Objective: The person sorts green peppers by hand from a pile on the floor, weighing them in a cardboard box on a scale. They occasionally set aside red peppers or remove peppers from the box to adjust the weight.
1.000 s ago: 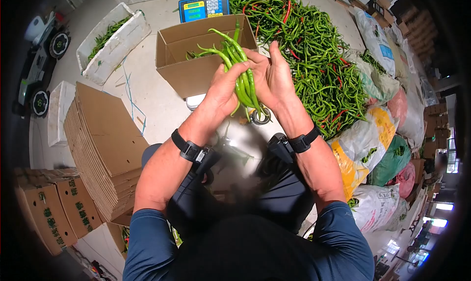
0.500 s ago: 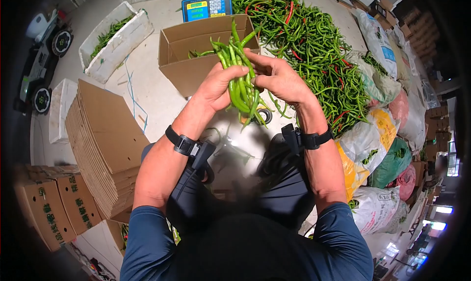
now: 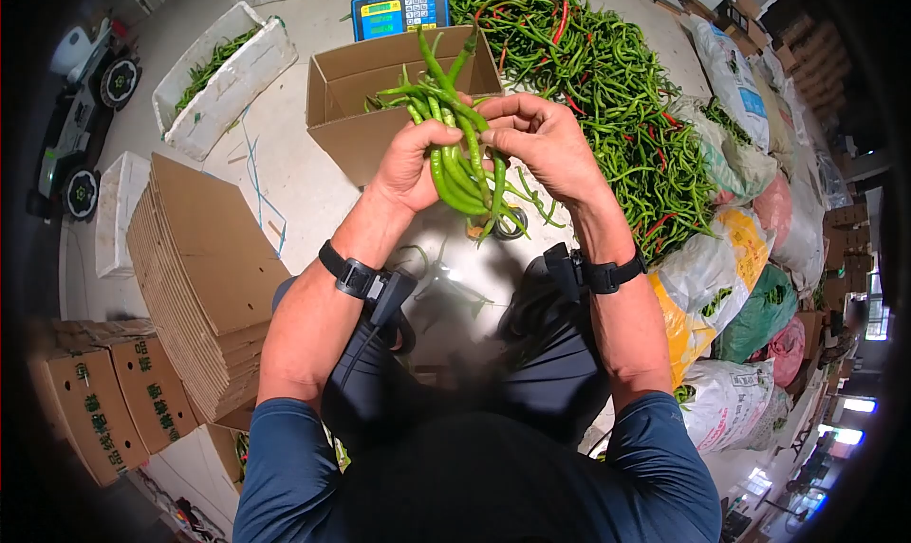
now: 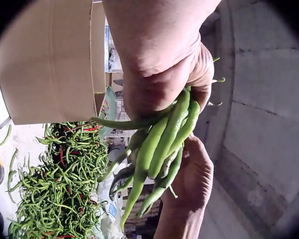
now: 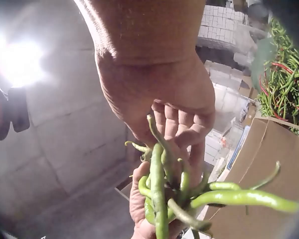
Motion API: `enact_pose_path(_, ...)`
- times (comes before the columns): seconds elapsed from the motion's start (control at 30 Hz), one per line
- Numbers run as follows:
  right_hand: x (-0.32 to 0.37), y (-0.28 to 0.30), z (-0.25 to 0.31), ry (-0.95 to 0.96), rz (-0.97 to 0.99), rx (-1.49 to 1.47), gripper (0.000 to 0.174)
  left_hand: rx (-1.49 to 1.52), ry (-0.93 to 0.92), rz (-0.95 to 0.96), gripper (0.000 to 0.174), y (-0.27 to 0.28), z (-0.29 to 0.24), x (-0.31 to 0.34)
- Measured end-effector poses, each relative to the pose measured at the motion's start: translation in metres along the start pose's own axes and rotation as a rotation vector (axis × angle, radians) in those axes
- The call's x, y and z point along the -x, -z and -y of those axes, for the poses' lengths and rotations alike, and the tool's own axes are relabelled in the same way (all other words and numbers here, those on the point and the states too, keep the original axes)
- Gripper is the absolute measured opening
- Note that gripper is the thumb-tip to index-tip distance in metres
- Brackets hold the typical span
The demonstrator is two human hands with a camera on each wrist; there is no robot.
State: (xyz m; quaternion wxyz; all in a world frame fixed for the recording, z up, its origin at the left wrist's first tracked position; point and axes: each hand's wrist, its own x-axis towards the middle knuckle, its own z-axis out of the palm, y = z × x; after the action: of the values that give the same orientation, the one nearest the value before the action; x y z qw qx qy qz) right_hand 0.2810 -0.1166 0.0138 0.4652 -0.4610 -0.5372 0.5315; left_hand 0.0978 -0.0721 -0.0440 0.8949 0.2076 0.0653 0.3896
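Note:
Long green chili peppers are gathered in a bunch between the two hands, stem ends and tips sticking out both ways. My left hand grips the bunch, its thumb laid across the peppers. On the other side, my right hand pinches at the bunch with thumb and bent fingers. In the left wrist view several peppers hang out below the left palm. Just beyond the hands stands an open cardboard box with some green peppers inside.
A blue scale display is behind the box. A big heap of green and red peppers spreads at right, beside filled sacks. Flattened cartons and a white foam box are at left. A tape roll lies below the hands.
My right hand has gone from spread fingers beside the bunch to pinching at it. The bunch has loosened and fanned out, and my left hand has shifted slightly left.

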Motion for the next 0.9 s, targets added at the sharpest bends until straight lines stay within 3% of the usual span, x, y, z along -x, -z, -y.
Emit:
enact_pose_path(0.13, 0.003, -0.006, 0.003, 0.059, -0.083, -0.207, 0.019, 0.031, -0.013, 0.031, 0.045, -0.009, -0.002, 0.003)
enact_pose_path(0.27, 0.003, -0.006, 0.001, 0.043, -0.114, -0.096, 0.013, 0.046, -0.014, 0.039, 0.045, -0.008, -0.005, 0.004)
enact_pose_path(0.37, 0.007, -0.015, 0.002, 0.044, -0.13, -0.095, 0.012, 0.082, -0.01, 0.051, 0.044, -0.003, -0.005, 0.005)
enact_pose_path(0.5, 0.01, -0.028, -0.006, 0.115, -0.201, 0.236, 0.014, 0.059, -0.039, 0.045, 0.04, 0.004, -0.003, 0.002)
enact_pose_path(0.63, 0.014, -0.031, -0.004, 0.148, -0.175, 0.178, 0.015, 0.101, -0.046, 0.099, 0.039, 0.001, -0.008, 0.003)
enact_pose_path(0.7, 0.015, -0.03, 0.004, 0.151, -0.224, -0.139, 0.015, 0.096, -0.058, 0.093, 0.039, 0.0, -0.01, 0.004)
enact_pose_path(0.77, 0.015, -0.015, 0.003, 0.18, -0.282, 0.1, 0.018, 0.085, -0.084, 0.088, 0.041, -0.002, -0.014, 0.003)
enact_pose_path(0.9, 0.014, -0.003, 0.005, 0.134, -0.303, -0.012, 0.018, 0.029, -0.1, 0.067, 0.048, 0.001, -0.026, 0.005)
